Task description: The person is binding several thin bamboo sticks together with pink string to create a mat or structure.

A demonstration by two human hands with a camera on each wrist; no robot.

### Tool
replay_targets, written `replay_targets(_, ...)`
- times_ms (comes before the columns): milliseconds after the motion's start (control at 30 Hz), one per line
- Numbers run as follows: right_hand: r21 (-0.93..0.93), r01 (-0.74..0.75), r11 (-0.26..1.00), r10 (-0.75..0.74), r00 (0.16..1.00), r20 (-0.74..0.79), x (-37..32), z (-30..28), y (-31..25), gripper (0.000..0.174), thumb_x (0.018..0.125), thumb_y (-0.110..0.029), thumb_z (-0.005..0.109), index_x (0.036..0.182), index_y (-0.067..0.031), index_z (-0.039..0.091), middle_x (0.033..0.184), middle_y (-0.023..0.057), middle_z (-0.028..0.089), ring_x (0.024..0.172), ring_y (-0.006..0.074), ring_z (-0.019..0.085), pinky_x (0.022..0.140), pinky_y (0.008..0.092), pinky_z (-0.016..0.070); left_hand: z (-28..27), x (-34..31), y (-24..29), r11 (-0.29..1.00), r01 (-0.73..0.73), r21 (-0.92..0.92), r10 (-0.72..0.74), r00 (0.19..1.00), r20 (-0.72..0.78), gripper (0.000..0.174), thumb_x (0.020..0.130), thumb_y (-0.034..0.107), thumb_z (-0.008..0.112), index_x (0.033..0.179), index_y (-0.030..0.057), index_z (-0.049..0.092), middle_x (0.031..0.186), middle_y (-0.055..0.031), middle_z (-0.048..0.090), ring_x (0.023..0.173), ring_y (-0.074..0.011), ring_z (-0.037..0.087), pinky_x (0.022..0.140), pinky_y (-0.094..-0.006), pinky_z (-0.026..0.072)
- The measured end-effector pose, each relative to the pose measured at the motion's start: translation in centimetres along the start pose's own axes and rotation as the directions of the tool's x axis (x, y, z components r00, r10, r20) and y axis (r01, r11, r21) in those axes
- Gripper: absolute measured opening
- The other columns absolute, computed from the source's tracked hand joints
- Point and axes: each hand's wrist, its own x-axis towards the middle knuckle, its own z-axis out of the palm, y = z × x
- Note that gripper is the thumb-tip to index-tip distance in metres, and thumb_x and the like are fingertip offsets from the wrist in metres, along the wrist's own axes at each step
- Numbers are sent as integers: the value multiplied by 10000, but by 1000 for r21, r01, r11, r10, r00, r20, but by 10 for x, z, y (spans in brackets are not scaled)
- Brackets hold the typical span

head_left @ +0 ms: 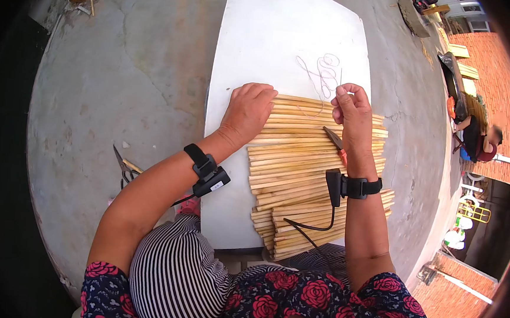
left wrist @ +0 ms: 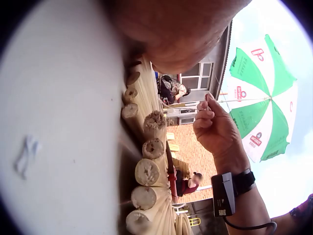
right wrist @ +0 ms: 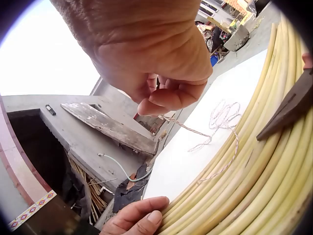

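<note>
Many pale wooden sticks [head_left: 302, 162] lie side by side on a white board [head_left: 287, 31], their cut ends [left wrist: 146, 171] facing the left wrist camera. My left hand [head_left: 249, 108] rests at the left ends of the outermost sticks; its thumb and finger show there in the right wrist view. With thumb and fingertips, my right hand [head_left: 353, 110] pinches a thin, twisted pinkish string [right wrist: 188, 128] above the far edge of the sticks. The string's loose loops spread over the board. A tool with red handles and a dark pointed tip, like pliers [head_left: 334, 141], lies on the sticks beside my right hand.
Dark scissors [head_left: 125, 170] lie low on the left, beyond the board. Against the brick wall at the right sits another person [head_left: 485, 142]. A green and white umbrella [left wrist: 264, 98] stands behind my right arm. A black cable [head_left: 306, 226] hangs from my right wrist camera across the sticks.
</note>
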Motion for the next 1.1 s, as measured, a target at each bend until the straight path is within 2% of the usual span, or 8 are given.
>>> replay_targets(100, -43, -81, 996, 81, 997, 11, -25, -2, 30, 144, 941, -192, 629, 951, -58, 579, 693, -6, 581, 534, 45, 468, 481, 188, 378, 1, 7, 2, 998, 0, 59, -3, 998, 57, 273, 845, 130, 643, 1114, 95, 626, 1141, -45, 616, 1100, -247, 533, 934, -400, 380)
replay_targets(200, -93, -93, 991, 100, 992, 79, -35, 5, 47, 172, 935, -199, 639, 885, -44, 585, 652, -14, 560, 538, 46, 473, 484, 195, 388, 1, 19, 3, 997, -3, 81, -7, 993, 117, 234, 828, 188, 680, 1053, 124, 665, 1086, -15, 614, 1058, -220, 532, 917, -386, 369)
replay_targets(300, -220, -136, 966, 150, 987, 51, -39, 16, 48, 204, 924, -204, 653, 837, -33, 587, 629, -19, 541, 536, 45, 465, 486, 208, 391, 1, 29, 2, 996, 16, 93, -35, 976, 213, 214, 818, 208, 695, 1018, 132, 683, 1039, -14, 597, 1019, -216, 533, 908, -384, 379)
replay_targets(500, -233, -128, 964, 129, 992, -11, -35, 24, 50, 208, 910, -198, 665, 811, -23, 609, 617, -24, 552, 540, 39, 470, 496, 214, 396, -1, 45, -7, 998, -23, 65, -2, 934, 357, 203, 811, 223, 704, 995, 137, 695, 1001, -19, 577, 993, -211, 533, 881, -368, 399)
replay_targets(733, -223, -145, 964, 150, 989, 2, -35, 27, 61, 197, 907, -198, 661, 982, -17, 687, 624, -23, 577, 546, 38, 479, 514, 218, 405, 4, 36, -6, 995, -59, 76, 40, 971, 235, 182, 817, 208, 705, 990, 153, 705, 942, -1, 573, 936, -188, 542, 853, -351, 398)
replay_targets(833, -305, -85, 948, 95, 995, 17, -35, 23, 69, 217, 920, -181, 661, 1069, -27, 694, 646, -50, 563, 540, 19, 462, 477, 191, 382, 7, 32, -6, 995, -69, 73, 54, 979, 196, 178, 815, 202, 708, 988, 157, 708, 917, 7, 569, 912, -182, 543, 840, -345, 397)
replay_targets(1100, -430, 20, 903, 1, 999, 47, -41, 21, 68, 229, 924, -163, 647, 1106, -36, 701, 694, -32, 608, 574, 21, 467, 518, 189, 408, 12, 29, -10, 994, -94, 64, 85, 988, 130, 130, 803, 202, 710, 930, 173, 701, 906, 14, 558, 904, -184, 542, 835, -356, 403)
